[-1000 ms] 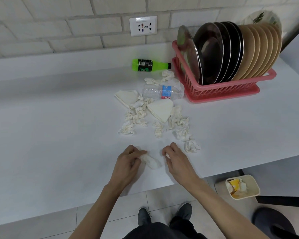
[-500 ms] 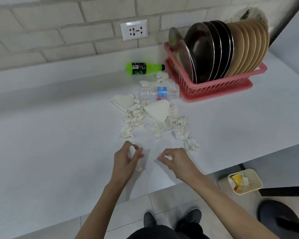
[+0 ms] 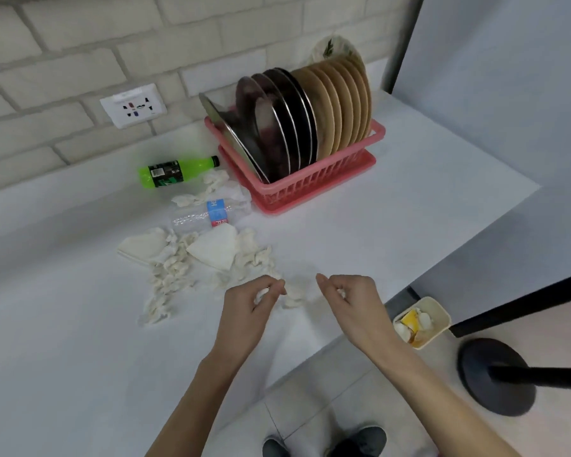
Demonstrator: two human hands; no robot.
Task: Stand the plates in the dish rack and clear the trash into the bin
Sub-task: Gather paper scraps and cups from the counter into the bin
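Several steel, dark and tan plates stand upright in the pink dish rack at the back of the white counter. Crumpled white tissues and folded napkins lie scattered mid-counter, with a clear water bottle and a green bottle behind them. My left hand is curled round a crumpled tissue. My right hand holds another small tissue wad in its curled fingers. A loose tissue lies between both hands. The cream bin sits on the floor, right of the counter edge.
A wall socket is on the brick wall behind. A black stand base with a pole sits on the floor near the bin. The counter's front edge runs diagonally just under my wrists. A grey panel rises at the right.
Both hands have lifted off the counter with tissue wads in them and moved forward toward the pile. The view has swung right and down.
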